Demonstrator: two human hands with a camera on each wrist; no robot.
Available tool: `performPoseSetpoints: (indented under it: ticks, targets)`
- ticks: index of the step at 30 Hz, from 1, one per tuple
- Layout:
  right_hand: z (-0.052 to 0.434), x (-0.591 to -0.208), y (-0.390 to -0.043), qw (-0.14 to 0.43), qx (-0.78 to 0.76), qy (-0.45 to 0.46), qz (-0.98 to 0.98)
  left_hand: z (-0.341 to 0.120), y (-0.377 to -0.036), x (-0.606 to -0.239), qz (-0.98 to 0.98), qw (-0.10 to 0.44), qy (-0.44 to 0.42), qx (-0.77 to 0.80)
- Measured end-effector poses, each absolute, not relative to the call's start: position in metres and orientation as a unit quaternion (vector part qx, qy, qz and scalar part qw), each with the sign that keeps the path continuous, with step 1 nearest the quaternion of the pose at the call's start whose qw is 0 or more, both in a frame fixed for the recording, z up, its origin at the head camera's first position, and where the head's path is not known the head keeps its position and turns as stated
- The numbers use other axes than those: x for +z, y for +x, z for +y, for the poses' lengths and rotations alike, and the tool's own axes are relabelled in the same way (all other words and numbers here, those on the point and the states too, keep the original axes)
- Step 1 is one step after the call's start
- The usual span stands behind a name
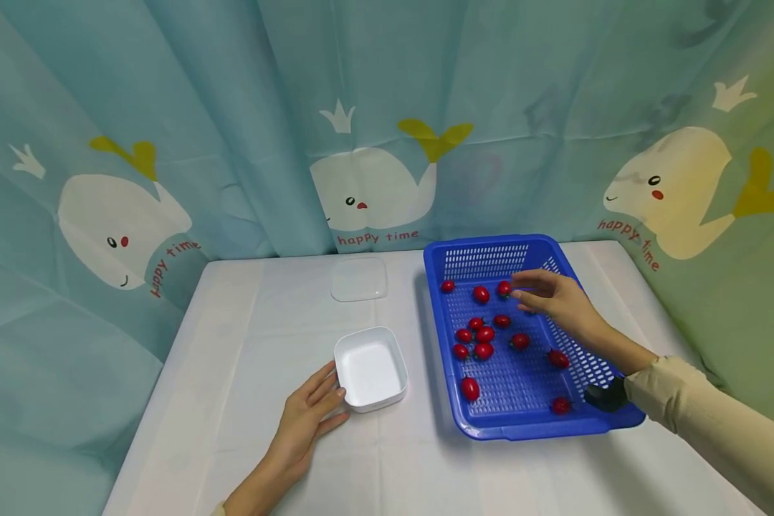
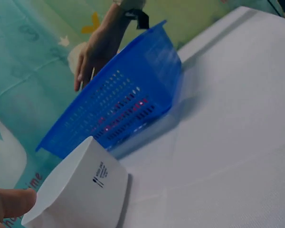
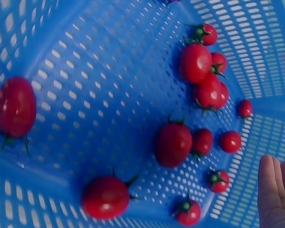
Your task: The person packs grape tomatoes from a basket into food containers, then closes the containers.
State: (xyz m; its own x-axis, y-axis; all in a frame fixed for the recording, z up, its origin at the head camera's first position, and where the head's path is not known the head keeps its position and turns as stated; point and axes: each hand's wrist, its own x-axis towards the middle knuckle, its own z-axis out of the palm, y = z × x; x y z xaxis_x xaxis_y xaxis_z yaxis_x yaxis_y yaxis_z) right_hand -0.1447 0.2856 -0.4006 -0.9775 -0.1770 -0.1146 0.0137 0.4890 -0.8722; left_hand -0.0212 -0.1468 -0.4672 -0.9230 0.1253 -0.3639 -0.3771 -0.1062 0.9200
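My left hand [image 1: 303,423] rests against the left side of a square white plastic container [image 1: 370,369], its fingers nearly straight and its thumb at the near-left corner of the rim. In the left wrist view, the thumb [image 2: 14,202] shows beside the container, which has small dark print on its wall. My right hand [image 1: 557,301] hovers over the far right part of a blue perforated basket [image 1: 509,430], thumb and fingers apart with nothing visible between them. Several red cherry tomatoes [image 1: 484,335], some with green stems, lie scattered on the basket's bottom. The nearest tomato [image 1: 504,289] is just left of the right fingertips.
A clear flat lid [image 1: 359,279] lies on the white-covered table [image 1: 258,322] behind the container. The basket stands to the container's right. A blue-green curtain [image 1: 245,143] with whale prints hangs along the table's back and sides. A black strap [image 1: 606,395] is on the right wrist.
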Motion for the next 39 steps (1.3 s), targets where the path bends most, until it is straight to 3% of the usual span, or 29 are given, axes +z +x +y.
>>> performPoseSetpoints:
  ticks: [27, 39]
  targets:
    - [0.265, -0.442, -0.175, 0.105, -0.526, 0.006, 0.844, -0.142, -0.03, -0.474, 0.663, 0.153, -0.105, 0.725]
    - [0.26, -0.459, -0.18, 0.068, -0.48, -0.011, 0.874, -0.141, -0.031, -0.478, 0.664, 0.14, -0.101, 0.728]
